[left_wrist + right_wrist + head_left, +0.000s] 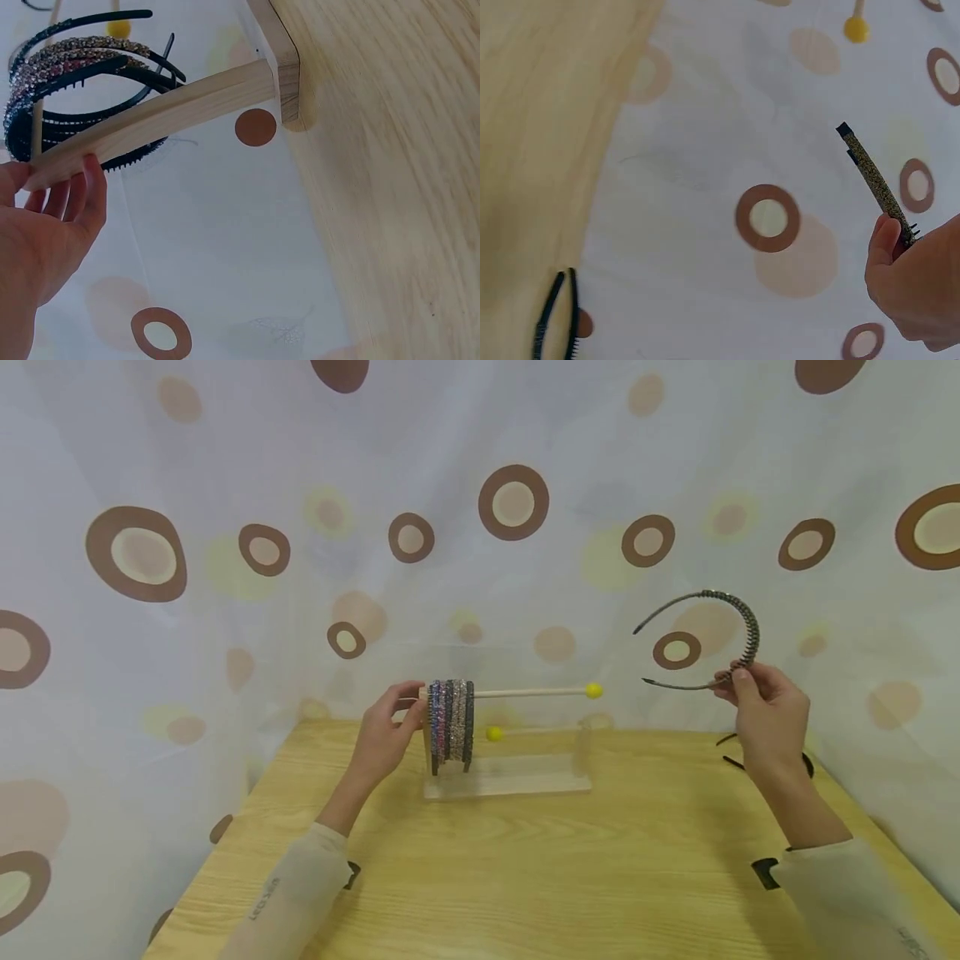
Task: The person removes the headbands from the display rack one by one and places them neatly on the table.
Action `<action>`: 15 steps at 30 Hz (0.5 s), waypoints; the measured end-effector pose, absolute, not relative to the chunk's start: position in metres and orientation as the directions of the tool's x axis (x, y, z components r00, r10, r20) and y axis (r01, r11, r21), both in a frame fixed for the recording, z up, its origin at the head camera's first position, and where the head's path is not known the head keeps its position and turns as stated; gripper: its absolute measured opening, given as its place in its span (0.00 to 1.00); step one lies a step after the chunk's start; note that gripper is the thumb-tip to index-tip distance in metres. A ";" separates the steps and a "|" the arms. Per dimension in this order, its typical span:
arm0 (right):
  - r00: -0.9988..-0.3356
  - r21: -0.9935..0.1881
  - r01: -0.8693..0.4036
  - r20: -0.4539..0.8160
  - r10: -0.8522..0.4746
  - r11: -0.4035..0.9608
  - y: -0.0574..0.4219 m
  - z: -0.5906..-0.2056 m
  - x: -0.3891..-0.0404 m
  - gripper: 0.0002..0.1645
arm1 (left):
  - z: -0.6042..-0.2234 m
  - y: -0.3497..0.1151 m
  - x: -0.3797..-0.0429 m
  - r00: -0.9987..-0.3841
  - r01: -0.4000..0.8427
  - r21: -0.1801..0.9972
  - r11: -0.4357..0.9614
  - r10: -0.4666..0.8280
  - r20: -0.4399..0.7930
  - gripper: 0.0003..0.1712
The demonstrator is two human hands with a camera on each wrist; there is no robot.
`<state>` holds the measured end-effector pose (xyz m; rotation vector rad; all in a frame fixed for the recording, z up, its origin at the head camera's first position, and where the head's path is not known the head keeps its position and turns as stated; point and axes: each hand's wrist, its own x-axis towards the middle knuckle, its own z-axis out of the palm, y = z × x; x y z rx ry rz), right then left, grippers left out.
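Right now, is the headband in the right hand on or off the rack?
Off: the right hand holds the headband clear of the rack.

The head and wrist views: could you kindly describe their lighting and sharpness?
Head view: soft light, the table faintly shadowed beside the right forearm, the rack base pale and hazy; left wrist view: glitter on the headbands shows clearly; right wrist view: the table looks smeared.
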<state>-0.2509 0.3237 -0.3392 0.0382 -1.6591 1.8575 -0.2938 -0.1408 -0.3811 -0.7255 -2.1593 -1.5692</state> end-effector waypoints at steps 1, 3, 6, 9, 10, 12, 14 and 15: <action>-0.810 -0.894 -0.446 0.387 0.441 -0.034 0.331 -0.345 -0.251 0.12 | -0.381 -0.143 -0.295 -0.798 0.602 0.759 0.247 0.188 0.572 0.19; -0.845 -0.911 -0.390 0.298 0.444 -0.131 0.344 -0.357 -0.250 0.11 | -0.381 -0.146 -0.296 -0.800 0.600 0.760 0.249 0.187 0.570 0.19; -0.902 -0.912 -0.289 0.157 0.402 -0.291 0.360 -0.377 -0.251 0.08 | -0.380 -0.149 -0.297 -0.805 0.593 0.763 0.257 0.177 0.566 0.20; -0.957 -0.877 -0.141 0.002 0.289 -0.460 0.373 -0.397 -0.253 0.09 | -0.380 -0.152 -0.297 -0.811 0.584 0.768 0.262 0.167 0.560 0.20; -0.970 -0.862 -0.084 -0.043 0.238 -0.500 0.377 -0.403 -0.254 0.11 | -0.379 -0.153 -0.297 -0.811 0.585 0.767 0.264 0.165 0.561 0.20; -0.983 -0.815 0.029 -0.130 0.133 -0.579 0.384 -0.413 -0.258 0.16 | -0.378 -0.154 -0.299 -0.809 0.587 0.764 0.268 0.164 0.564 0.20; -0.975 -0.760 0.141 -0.217 0.043 -0.634 0.389 -0.422 -0.263 0.21 | -0.378 -0.156 -0.300 -0.806 0.591 0.758 0.274 0.161 0.570 0.20; -0.967 -0.742 0.189 -0.254 0.009 -0.644 0.391 -0.425 -0.266 0.23 | -0.378 -0.156 -0.300 -0.805 0.592 0.757 0.278 0.159 0.571 0.20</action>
